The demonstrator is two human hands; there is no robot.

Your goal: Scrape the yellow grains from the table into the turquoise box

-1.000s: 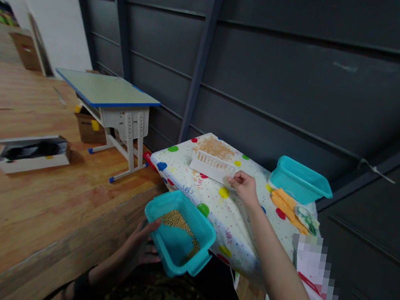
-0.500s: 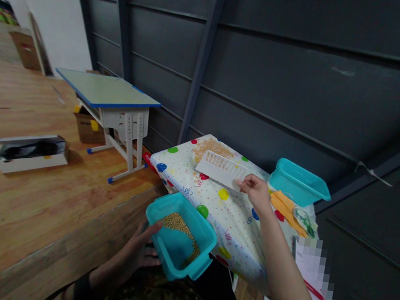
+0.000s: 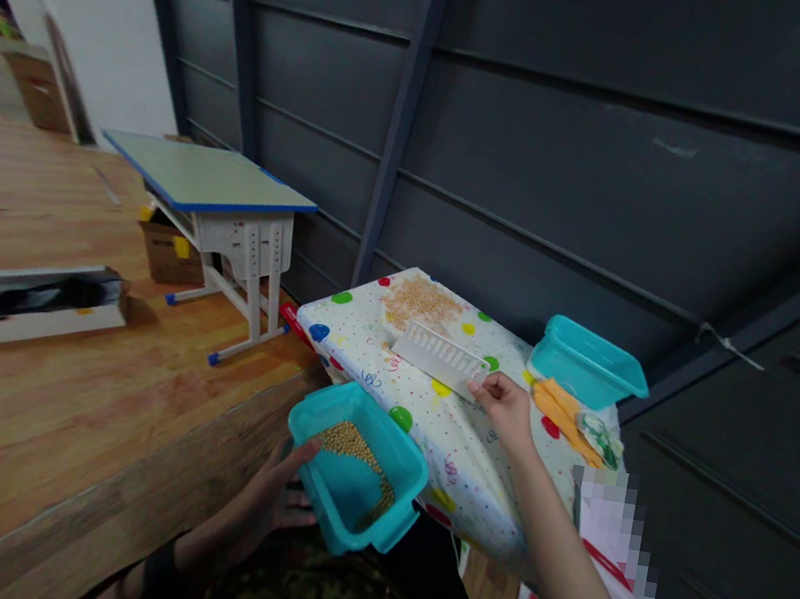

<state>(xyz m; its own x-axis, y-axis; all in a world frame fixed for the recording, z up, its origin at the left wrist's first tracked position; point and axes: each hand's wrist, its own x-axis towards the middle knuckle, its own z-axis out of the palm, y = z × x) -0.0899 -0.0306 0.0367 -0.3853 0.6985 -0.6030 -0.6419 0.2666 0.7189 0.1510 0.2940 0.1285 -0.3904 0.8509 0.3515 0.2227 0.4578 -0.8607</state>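
My left hand (image 3: 286,489) grips the left side of a teal plastic bin (image 3: 411,463), thumb over the rim and fingers beneath. Soybeans (image 3: 355,446) lie along one side of the bin's floor. My right hand (image 3: 503,404) pinches the right end of a white slotted plastic piece (image 3: 432,358), which looks like a flat slotted scoop or tray, tilted at the tabletop. Beyond it, a spread of beans (image 3: 421,301) covers the far left part of the table's dotted cloth (image 3: 375,361). Whether the slotted piece touches the cloth is unclear.
A second teal bin (image 3: 587,363) stands at the table's back right. Beside it lie an orange cloth (image 3: 564,417) and a clear bag (image 3: 602,438). A school desk (image 3: 210,180), an open white box (image 3: 52,315) and cardboard boxes are to the left. A dark panelled wall runs behind.
My right hand has lowered the slotted piece slightly and changed its tilt, uncovering more of the bean spread. My left hand keeps its hold on the bin. The view has shifted a little.
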